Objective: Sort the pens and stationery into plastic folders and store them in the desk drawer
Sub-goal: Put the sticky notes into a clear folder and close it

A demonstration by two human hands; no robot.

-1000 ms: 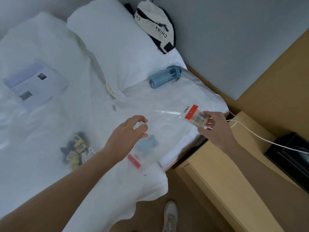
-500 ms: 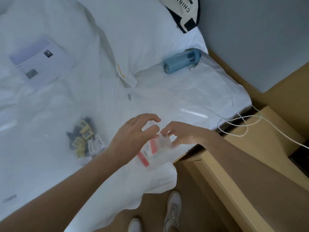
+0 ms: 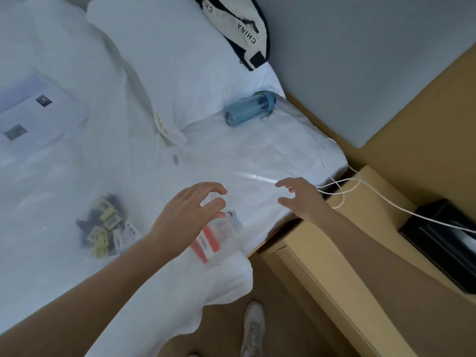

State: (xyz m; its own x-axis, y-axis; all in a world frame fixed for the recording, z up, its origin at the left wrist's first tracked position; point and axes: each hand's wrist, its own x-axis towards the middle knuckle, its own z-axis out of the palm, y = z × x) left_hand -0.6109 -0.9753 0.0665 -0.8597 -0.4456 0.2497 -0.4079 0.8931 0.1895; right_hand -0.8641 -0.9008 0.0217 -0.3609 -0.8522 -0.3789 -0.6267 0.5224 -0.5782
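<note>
Plastic folder (image 3: 219,235) on bed (image 3: 231,155) near edge, blurred, contents unreadable, partly under left hand (image 3: 188,215). Both grips spread, holding nothing; right hand (image 3: 301,199) hovers right of it.

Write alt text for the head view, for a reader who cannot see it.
Two bare hands, the left hand and the right hand, hover open above a white-sheeted bed, over a clear plastic folder holding red-labelled packets. A blue plastic water bottle lies near the white pillow; a light wooden desk stands to the right.
</note>
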